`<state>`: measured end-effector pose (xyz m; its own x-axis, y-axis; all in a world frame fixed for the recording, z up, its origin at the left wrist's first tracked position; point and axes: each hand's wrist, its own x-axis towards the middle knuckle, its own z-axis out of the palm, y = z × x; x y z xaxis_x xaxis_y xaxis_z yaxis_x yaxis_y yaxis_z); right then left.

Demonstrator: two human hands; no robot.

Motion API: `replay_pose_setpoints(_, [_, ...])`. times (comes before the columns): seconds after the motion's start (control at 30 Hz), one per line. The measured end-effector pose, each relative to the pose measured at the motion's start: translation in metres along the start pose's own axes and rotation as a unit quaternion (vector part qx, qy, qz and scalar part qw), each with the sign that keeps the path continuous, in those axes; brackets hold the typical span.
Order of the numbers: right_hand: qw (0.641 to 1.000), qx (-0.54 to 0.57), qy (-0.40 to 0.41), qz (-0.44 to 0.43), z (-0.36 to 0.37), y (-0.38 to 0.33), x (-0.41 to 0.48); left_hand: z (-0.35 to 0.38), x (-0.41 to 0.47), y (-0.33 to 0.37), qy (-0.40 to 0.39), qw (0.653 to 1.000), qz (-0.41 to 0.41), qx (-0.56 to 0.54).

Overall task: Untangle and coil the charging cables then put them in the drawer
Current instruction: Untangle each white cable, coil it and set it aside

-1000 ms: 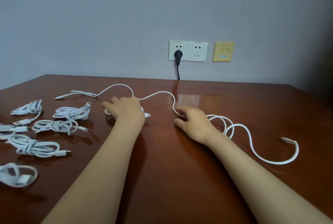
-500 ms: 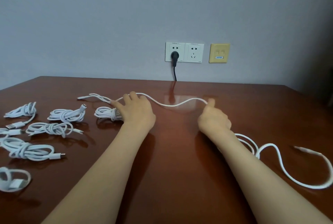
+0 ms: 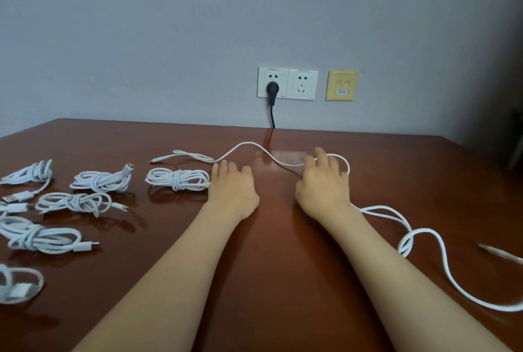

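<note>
- Done: several coiled white charging-cable bundles [image 3: 177, 179] lie on the left of the glossy red-brown wooden bench [image 3: 271, 252].
- To do: one long loose white cable [image 3: 246, 144] lies uncoiled across the bench; no drawer is in view.
- The fingers of the left hand [image 3: 233, 190] and right hand [image 3: 322, 184] lie straight and spread at this cable, apparently gripping nothing.

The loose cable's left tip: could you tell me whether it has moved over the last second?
Yes. The loose cable's left tip has slid right, toward the wall socket.
</note>
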<state>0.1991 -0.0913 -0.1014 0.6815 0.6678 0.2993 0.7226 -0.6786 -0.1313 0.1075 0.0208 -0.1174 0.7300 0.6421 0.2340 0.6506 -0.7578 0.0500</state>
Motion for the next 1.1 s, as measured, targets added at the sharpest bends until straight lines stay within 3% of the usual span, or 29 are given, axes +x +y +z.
replay_pose_setpoints(0.17, [0.990, 0.045, -0.107, -0.075, 0.012, -0.002, -0.001, -0.001, 0.004, 0.001, 0.013, 0.997, -0.070, 0.022])
replay_pose_setpoints(0.4, [0.991, 0.060, -0.095, -0.071, 0.015, 0.001, 0.001, -0.011, 0.036, -0.010, -0.081, 0.984, -0.142, 0.070])
replay_pose_setpoints(0.53, [0.992, 0.060, -0.087, -0.069, 0.017, 0.002, 0.002, -0.014, 0.044, -0.011, -0.038, 0.996, -0.067, 0.045])
replay_pose_setpoints(0.63, [0.992, 0.084, -0.068, -0.062, 0.017, 0.002, 0.001, -0.015, 0.040, 0.000, 0.009, 0.997, 0.019, -0.076])
replay_pose_setpoints(0.7, [0.990, 0.127, -0.024, -0.053, 0.016, 0.001, 0.001, -0.018, 0.036, 0.012, 0.043, 0.979, 0.059, -0.188])
replay_pose_setpoints(0.83, [0.966, 0.212, 0.124, -0.082, 0.015, 0.004, 0.006, -0.025, 0.034, 0.038, 0.045, 0.905, 0.141, -0.399])
replay_pose_setpoints(0.93, [0.937, 0.330, 0.101, -0.058, 0.013, 0.006, 0.006, -0.034, 0.024, 0.052, 0.037, 0.841, 0.105, -0.529])
replay_pose_setpoints(0.97, [0.922, 0.377, 0.074, -0.043, 0.012, 0.006, 0.006, -0.036, 0.020, 0.053, 0.037, 0.796, 0.068, -0.601])
replay_pose_setpoints(1.0, [0.905, 0.421, 0.048, -0.039, 0.012, 0.004, 0.004, -0.037, 0.015, 0.052, 0.032, 0.728, 0.026, -0.685])
replay_pose_setpoints(1.07, [0.886, 0.462, 0.010, -0.045, 0.013, 0.002, 0.004, -0.039, 0.007, 0.046, 0.008, 0.553, -0.035, -0.832])
replay_pose_setpoints(1.1, [0.890, 0.453, 0.004, -0.052, 0.014, 0.001, 0.003, -0.038, 0.004, 0.042, -0.003, 0.489, -0.050, -0.871])
